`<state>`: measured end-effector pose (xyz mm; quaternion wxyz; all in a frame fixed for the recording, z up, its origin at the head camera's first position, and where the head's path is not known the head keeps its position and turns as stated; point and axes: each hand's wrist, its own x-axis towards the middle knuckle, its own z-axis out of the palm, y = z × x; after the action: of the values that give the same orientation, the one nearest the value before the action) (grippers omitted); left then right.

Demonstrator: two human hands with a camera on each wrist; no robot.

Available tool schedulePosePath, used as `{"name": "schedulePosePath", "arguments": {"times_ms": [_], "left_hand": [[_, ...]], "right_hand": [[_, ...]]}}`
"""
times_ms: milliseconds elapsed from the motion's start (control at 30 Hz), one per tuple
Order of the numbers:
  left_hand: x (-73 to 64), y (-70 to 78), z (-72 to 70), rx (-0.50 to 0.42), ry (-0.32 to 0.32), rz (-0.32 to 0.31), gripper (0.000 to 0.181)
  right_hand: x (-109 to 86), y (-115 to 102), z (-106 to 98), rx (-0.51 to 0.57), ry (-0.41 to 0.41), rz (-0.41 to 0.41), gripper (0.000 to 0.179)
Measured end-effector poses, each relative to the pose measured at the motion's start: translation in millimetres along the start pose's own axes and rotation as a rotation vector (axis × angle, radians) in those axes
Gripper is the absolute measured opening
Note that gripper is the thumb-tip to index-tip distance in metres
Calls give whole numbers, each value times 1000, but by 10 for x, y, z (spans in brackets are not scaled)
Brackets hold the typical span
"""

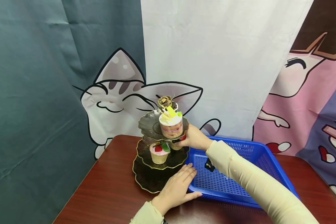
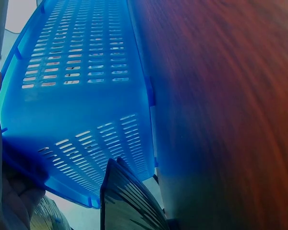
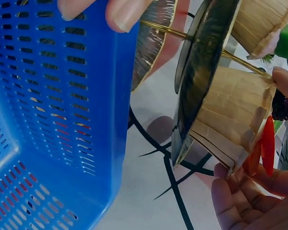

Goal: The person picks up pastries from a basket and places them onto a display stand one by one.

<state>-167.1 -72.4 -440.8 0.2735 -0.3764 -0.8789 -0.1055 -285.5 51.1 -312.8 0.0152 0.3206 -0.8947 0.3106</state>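
Observation:
A three-tier stand [image 1: 148, 126] has dark, wavy plates with gold edges. My right hand [image 1: 195, 138] reaches to its middle tier and pinches a cupcake [image 3: 235, 112] between thumb and fingers. That cupcake has a pleated tan wrapper, with red pieces and a dark berry on top; in the head view the upper plate and hand partly hide it. Another cupcake [image 1: 159, 154], topped pink, red and green, sits on the same tier. My left hand [image 1: 177, 187] lies at the near left corner of a blue basket [image 1: 229, 194], its fingers extended over the rim.
On the top plate stand a layered dessert cup [image 1: 171, 127] with yellow topping and, behind it, a brown and gold dessert [image 1: 164, 102]. Inside the basket lies a small black item [image 1: 209, 165]. A printed cloth [image 1: 226, 62] hangs behind the brown table [image 1: 92, 193].

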Motion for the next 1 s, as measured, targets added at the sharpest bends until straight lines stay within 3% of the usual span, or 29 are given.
{"name": "schedulePosePath", "arguments": {"times_ms": [500, 1000], "left_hand": [[6, -10, 24, 0, 21, 7, 65], [8, -22, 52, 1, 34, 18, 66]], "right_hand": [[62, 28, 122, 32, -22, -105, 70], [63, 52, 152, 32, -29, -29, 70]]}}
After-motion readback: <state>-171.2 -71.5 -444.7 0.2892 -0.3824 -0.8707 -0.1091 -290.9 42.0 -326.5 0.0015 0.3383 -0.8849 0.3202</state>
